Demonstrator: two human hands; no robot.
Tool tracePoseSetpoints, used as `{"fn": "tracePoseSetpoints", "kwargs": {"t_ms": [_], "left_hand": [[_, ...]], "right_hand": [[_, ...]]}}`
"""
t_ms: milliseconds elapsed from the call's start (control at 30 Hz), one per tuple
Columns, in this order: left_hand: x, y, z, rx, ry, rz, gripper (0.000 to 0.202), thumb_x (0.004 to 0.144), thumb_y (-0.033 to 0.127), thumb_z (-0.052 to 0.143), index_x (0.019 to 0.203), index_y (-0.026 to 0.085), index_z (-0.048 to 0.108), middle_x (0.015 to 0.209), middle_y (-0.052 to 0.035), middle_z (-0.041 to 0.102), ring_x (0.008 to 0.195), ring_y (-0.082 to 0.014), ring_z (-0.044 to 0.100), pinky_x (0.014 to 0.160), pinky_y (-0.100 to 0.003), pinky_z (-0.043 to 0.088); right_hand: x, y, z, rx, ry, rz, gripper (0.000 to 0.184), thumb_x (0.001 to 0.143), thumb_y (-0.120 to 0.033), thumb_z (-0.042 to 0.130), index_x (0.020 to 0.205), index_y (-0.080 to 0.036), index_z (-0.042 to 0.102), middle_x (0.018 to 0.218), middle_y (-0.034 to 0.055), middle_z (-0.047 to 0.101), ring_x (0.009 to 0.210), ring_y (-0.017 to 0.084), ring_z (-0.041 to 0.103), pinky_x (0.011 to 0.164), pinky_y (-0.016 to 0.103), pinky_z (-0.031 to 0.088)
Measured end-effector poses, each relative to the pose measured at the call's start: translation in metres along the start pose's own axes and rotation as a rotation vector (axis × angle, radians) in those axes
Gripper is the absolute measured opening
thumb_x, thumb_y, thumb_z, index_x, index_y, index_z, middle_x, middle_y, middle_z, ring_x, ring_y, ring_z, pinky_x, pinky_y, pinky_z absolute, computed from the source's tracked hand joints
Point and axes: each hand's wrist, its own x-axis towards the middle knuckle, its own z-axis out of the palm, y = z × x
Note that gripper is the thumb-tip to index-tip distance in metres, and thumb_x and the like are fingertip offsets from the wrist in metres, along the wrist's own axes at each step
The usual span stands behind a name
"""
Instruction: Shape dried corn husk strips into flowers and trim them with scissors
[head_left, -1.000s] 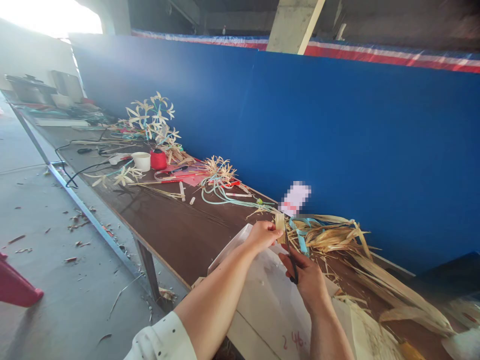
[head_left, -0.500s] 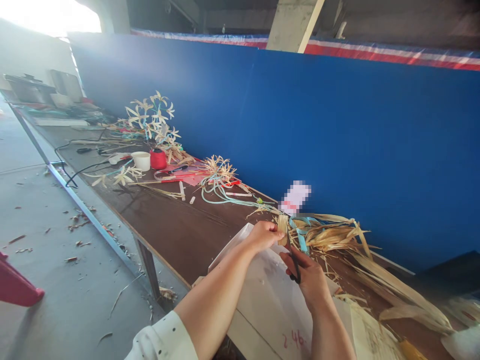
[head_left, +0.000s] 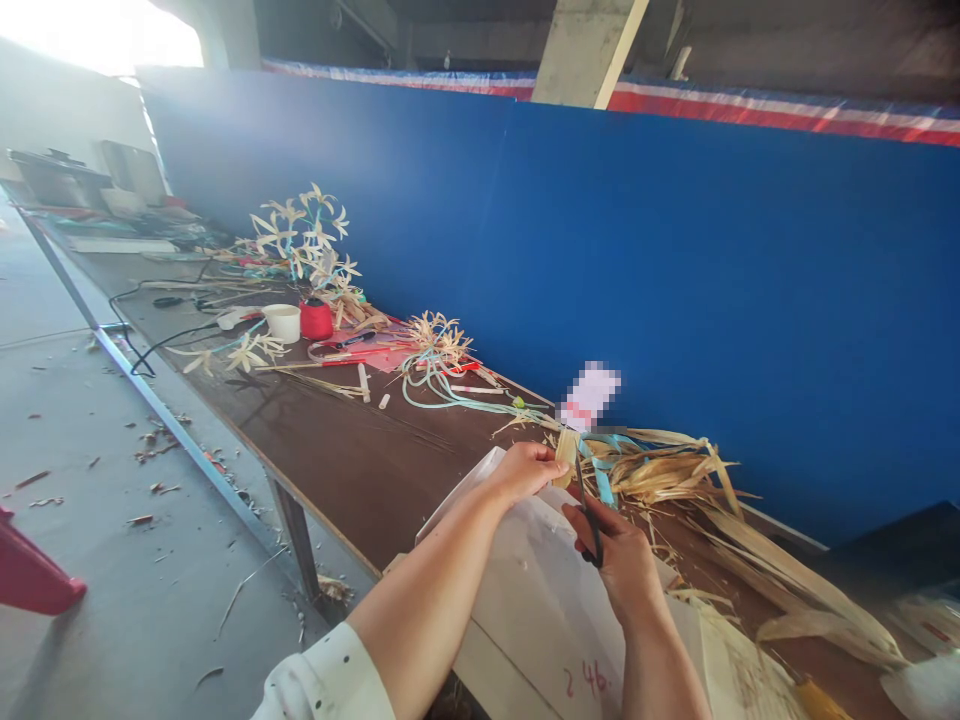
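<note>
Between the thumb and fingers of my left hand [head_left: 531, 470] is a short, flat strip of pale corn husk [head_left: 567, 450], held upright. My right hand [head_left: 619, 545] is closed around the handles of black scissors [head_left: 591, 530], whose blades point up along the strip's right edge. Whether the blades touch the strip I cannot tell. Beneath both hands lies a white box [head_left: 547, 600] with red handwriting. Just beyond the scissors, a heap of dried husks [head_left: 667, 470] is spread out, with light-blue ribbon [head_left: 602, 475] at its left end.
Husk flowers on blue stems [head_left: 307, 235] stand farther left on the brown table [head_left: 360, 440]. Near them are a white cup [head_left: 283, 323], a red spool [head_left: 316, 320] and a corded tool [head_left: 236, 317]. A blue partition [head_left: 675, 260] runs behind. A red stool leg [head_left: 37, 570] shows at left.
The scissors have shifted slightly, their blades now standing a little higher beside the strip, which tilts a bit more to the right. My left hand has barely moved.
</note>
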Motion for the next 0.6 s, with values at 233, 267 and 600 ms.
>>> {"fn": "tracePoseSetpoints", "kwargs": {"t_ms": [233,267,600], "left_hand": [[-0.002,0.004,-0.002,0.052,0.074,0.026,0.034,0.067,0.047,0.061,0.076,0.015,0.065,0.057,0.0032,0.051,0.050,-0.0066,0.038,0.049,-0.020,0.029],[-0.002,0.005,-0.002,0.058,0.080,0.024,0.034,0.067,0.047,0.061,0.076,0.015,0.066,0.057,0.0030,0.051,0.050,-0.0068,0.039,0.049,-0.020,0.030],[-0.002,0.009,-0.003,0.078,0.137,0.052,0.034,0.070,0.046,0.058,0.080,0.014,0.067,0.064,0.0012,0.057,0.057,-0.0088,0.045,0.053,-0.020,0.031]], "right_hand": [[0.002,0.006,-0.005,0.027,-0.029,0.027,0.050,0.061,-0.044,0.073,0.105,-0.021,0.068,0.071,0.0007,0.061,0.055,0.011,0.046,0.052,0.026,0.040],[0.002,0.007,-0.006,0.025,-0.033,0.024,0.050,0.062,-0.044,0.073,0.106,-0.021,0.068,0.072,0.0004,0.061,0.056,0.010,0.046,0.053,0.025,0.040],[0.001,0.009,-0.011,0.004,-0.059,-0.008,0.050,0.062,-0.044,0.073,0.106,-0.020,0.068,0.063,-0.0009,0.057,0.052,0.010,0.045,0.049,0.025,0.037]]}}
